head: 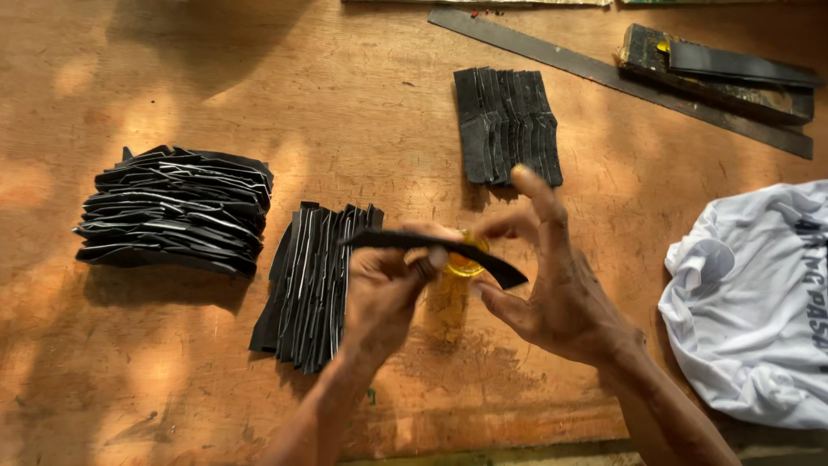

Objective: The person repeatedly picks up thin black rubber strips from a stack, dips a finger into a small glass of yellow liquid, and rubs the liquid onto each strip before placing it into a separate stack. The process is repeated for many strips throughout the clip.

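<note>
Black curved strip (pixel 431 246) held level at frame centre, above a small yellow open container (pixel 466 263); contents not discernible. Left hand (pixel 388 289): fingers clamped on the strip. Right hand (pixel 552 285): fingers spread apart, thumb under the strip's right end. Fanned black strip stack (pixel 315 285) at 9 o'clock, touching the left hand's side; another pile (pixel 177 211) further out. Third stack (pixel 507 125) at 12 o'clock. White shirt (pixel 759 302) at 3 o'clock on the wooden counter (pixel 345 103).

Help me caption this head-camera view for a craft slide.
Left hand and right hand hold a curved black strip over a small yellow container, among three black strip stacks on a wooden table.
</note>
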The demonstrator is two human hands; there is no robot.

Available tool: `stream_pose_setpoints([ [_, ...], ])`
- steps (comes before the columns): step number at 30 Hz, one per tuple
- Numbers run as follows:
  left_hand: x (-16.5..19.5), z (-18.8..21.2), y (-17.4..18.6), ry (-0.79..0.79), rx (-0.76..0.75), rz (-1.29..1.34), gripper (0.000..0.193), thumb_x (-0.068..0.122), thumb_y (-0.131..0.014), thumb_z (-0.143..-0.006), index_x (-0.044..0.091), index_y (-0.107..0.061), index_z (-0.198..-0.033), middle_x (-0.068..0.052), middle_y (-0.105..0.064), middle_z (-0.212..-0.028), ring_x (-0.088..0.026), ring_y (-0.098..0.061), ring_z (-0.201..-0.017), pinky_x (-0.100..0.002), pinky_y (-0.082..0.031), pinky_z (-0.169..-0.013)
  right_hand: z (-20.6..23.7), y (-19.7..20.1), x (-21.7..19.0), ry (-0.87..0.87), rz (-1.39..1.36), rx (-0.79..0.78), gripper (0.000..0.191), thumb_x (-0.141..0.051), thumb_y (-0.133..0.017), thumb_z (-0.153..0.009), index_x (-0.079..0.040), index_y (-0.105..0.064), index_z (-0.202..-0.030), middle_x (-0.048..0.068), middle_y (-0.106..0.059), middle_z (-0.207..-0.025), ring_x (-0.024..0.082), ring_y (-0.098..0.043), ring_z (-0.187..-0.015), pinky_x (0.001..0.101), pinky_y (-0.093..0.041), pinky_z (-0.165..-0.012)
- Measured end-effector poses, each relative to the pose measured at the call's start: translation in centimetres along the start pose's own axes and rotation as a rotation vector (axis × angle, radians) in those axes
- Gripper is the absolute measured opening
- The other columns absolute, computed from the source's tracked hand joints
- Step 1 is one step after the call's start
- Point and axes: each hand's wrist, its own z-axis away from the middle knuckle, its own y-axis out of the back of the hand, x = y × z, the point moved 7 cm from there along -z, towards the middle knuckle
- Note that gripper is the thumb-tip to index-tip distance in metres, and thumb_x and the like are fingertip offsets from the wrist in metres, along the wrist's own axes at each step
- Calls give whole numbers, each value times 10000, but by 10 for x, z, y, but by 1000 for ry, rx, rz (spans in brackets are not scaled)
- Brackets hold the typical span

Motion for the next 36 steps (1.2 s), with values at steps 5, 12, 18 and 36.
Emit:
stream_pose_setpoints([
  [5,8,-77,35,99,113,-375,293,166,-777,-873,19,-676,-1105,-51,-746,-876,-127,-701,-773,-275,-620,-724,-14,30,12,-49,73,77,1189,-139,-888,-789,-156,-10,-1590,216,-584,-1363,309,-607,-1277,477,-555,-1065],
  [12,-44,-160,46,300,-39,-424,288,76,-704,-928,-6,-592,-1181,-85,-693,-783,-151,-676,-699,-250,-586,-605,-16,44,24,-81,103,29,1219,-164,-883,-749,-153,17,-1570,240,-543,-1388,315,-592,-1274,456,-558,-1043],
  [18,-84,-196,56,439,1,-681,305,79,-719,-903,-3,-609,-1175,-68,-672,-760,-133,-671,-652,-225,-549,-520,-11,50,30,-82,71,17,1199,-165,-872,-768,-165,16,-1572,225,-555,-1373,312,-596,-1294,457,-566,-1053],
  [36,-59,-183,22,95,-203,-1438,159,156,-636,-1014,60,-525,-1075,-60,-553,-752,-186,-583,-673,-347,-531,-627,4,26,31,-196,54,-136,1081,-272,-872,-725,-132,-203,-1563,152,-489,-1436,287,-574,-1220,414,-548,-988],
])
